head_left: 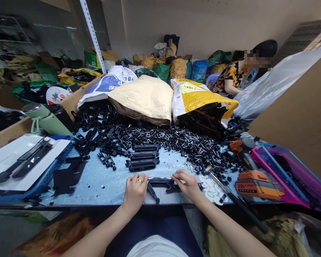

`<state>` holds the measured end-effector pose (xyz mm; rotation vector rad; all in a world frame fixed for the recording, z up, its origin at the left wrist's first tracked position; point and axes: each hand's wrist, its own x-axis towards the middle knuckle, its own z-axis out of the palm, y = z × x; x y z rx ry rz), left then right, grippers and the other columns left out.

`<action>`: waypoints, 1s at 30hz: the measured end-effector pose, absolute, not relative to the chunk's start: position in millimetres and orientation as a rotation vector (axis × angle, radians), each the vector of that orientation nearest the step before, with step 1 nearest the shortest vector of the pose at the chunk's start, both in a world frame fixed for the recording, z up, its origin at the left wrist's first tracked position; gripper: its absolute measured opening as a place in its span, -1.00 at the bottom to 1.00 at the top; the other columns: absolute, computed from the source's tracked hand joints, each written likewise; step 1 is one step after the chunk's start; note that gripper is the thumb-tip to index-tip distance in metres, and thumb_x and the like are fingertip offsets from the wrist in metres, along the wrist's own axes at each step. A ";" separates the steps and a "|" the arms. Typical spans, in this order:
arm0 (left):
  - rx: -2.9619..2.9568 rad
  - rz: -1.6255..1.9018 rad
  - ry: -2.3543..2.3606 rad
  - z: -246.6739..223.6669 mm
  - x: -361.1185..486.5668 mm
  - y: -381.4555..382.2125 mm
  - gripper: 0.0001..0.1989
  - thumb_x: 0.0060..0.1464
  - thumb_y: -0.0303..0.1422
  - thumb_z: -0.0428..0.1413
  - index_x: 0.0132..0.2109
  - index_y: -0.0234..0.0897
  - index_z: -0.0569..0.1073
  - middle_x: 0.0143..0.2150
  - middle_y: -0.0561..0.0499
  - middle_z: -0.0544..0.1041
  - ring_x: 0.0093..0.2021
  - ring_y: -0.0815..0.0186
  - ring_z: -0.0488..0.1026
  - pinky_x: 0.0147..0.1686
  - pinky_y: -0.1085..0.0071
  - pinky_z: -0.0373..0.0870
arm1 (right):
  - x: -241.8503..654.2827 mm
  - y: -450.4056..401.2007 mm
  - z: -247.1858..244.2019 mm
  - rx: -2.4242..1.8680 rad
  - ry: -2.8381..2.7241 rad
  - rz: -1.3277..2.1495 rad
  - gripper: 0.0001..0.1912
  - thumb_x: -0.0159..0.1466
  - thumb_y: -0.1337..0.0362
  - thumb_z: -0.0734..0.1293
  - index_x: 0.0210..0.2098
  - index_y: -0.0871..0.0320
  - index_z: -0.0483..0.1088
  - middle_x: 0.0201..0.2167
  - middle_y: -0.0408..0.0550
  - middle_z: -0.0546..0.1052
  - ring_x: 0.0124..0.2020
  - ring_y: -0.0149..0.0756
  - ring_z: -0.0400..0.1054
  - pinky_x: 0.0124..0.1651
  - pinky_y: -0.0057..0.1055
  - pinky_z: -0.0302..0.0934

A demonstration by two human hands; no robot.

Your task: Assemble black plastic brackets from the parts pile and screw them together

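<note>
**Both hands on one long black plastic piece at the table edge**

Closest to the camera are the two bare forearms coming up from the bottom, and between them a white shirt front and dark lap. The left hand (135,189) sits curled over the left end of a long black plastic bar (160,180) that lies flat at the near edge of the blue table (101,178). Fingers are folded down onto it, ring showing, not spread at all. The right hand (186,182) pinches the bar's right end, fingertips closed on it, thumb tucked under.

A thin black rod (153,192) pokes out at an angle just below the bar, touching it or nearly so, hard to tell.

Looks to me like a fitting step: lining up small parts on the bar. The next bit probably needs both ends held steady and even pressure.

Just behind the bar there's a neat stack of finished-looking bars (143,157), then a huge heap of small black parts (187,142). An orange cordless drill (256,184) lies to the right, a green flask (46,119) to the left.
</note>
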<state>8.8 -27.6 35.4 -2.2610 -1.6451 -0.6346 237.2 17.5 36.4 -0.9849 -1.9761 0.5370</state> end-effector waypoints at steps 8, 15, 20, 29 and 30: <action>-2.740 -0.585 -1.330 33.8 46.4 -11.9 -0.58 0.08 -0.26 -0.01 0.06 -0.35 0.24 -0.01 -0.17 0.38 0.03 0.14 0.23 0.00 0.17 0.10 | 263.2 12.3 17.3 -0.805 -2.291 0.302 -0.61 0.20 0.30 0.26 0.03 0.09 0.24 -0.14 0.06 0.41 -0.13 -0.24 0.31 -0.14 -0.30 0.27; -2.876 -0.550 -1.598 29.0 70.1 -0.2 -0.58 -0.04 -0.20 0.10 -0.05 -0.30 0.27 -0.20 -0.08 0.40 -0.16 0.15 0.29 -0.20 0.24 0.21 | 278.3 20.2 0.4 -0.811 -2.444 0.291 -0.49 0.23 0.20 0.22 0.14 0.10 0.08 -0.28 0.02 0.43 -0.28 -0.27 0.31 -0.26 -0.35 0.24; -2.915 -0.541 -1.563 34.0 64.7 -3.1 -0.61 -0.02 -0.20 0.08 -0.07 -0.30 0.28 -0.20 -0.08 0.39 -0.17 0.17 0.29 -0.20 0.26 0.21 | 281.5 31.7 13.4 -0.756 -2.711 0.283 -0.56 0.26 0.16 0.16 0.11 0.12 0.13 -0.32 0.00 0.43 -0.31 -0.28 0.26 -0.28 -0.38 0.18; -2.687 -0.574 -1.410 39.7 37.8 -8.9 -0.66 0.14 -0.22 -0.14 -0.23 -0.41 0.39 -0.40 -0.16 0.46 -0.38 0.20 0.37 -0.43 0.34 0.22 | 274.6 31.0 35.4 -0.971 -2.613 -0.041 -0.43 0.17 -0.15 0.09 -0.59 0.22 0.32 -0.64 -0.03 0.35 -0.58 -0.34 0.22 -0.54 -0.44 -0.03; -2.687 -0.665 -1.435 45.4 33.8 -10.7 -0.64 0.16 -0.22 -0.17 -0.36 -0.37 0.39 -0.49 -0.12 0.43 -0.45 0.23 0.36 -0.48 0.37 0.20 | 270.3 27.9 45.3 -0.902 -2.572 0.042 -0.42 0.19 -0.15 0.05 -0.63 0.21 0.28 -0.67 -0.05 0.33 -0.61 -0.36 0.19 -0.55 -0.44 -0.06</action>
